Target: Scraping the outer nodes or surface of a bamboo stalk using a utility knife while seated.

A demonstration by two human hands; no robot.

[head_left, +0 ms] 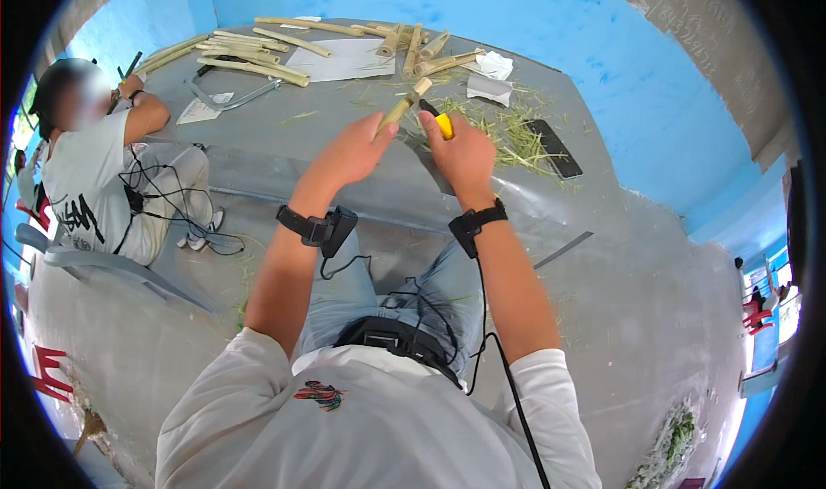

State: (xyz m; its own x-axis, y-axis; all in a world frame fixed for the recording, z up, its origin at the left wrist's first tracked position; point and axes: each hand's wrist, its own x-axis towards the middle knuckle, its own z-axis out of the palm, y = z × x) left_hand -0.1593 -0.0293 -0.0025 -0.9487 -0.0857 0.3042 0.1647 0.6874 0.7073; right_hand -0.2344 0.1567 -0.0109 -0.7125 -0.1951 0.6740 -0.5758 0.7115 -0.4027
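Note:
My left hand (354, 150) is closed around the lower end of a short bamboo piece (404, 106), which tilts up and to the right over the table edge. In my right hand (465, 155) is a yellow and black utility knife (444, 126). Its dark front end lies close against the upper part of the bamboo; whether the blade touches it is too small to tell. Thin green-yellow bamboo shavings (508, 136) are heaped on the table just beyond and to the right of my right hand.
On the grey table (344, 132) lie long bamboo sticks (249, 50), a hacksaw (232, 102), white paper (340, 61), thicker bamboo pieces (413, 52) and a black phone (555, 148). At the left another person (112, 162) sits on a grey chair (120, 265). Cables hang from my wrist straps.

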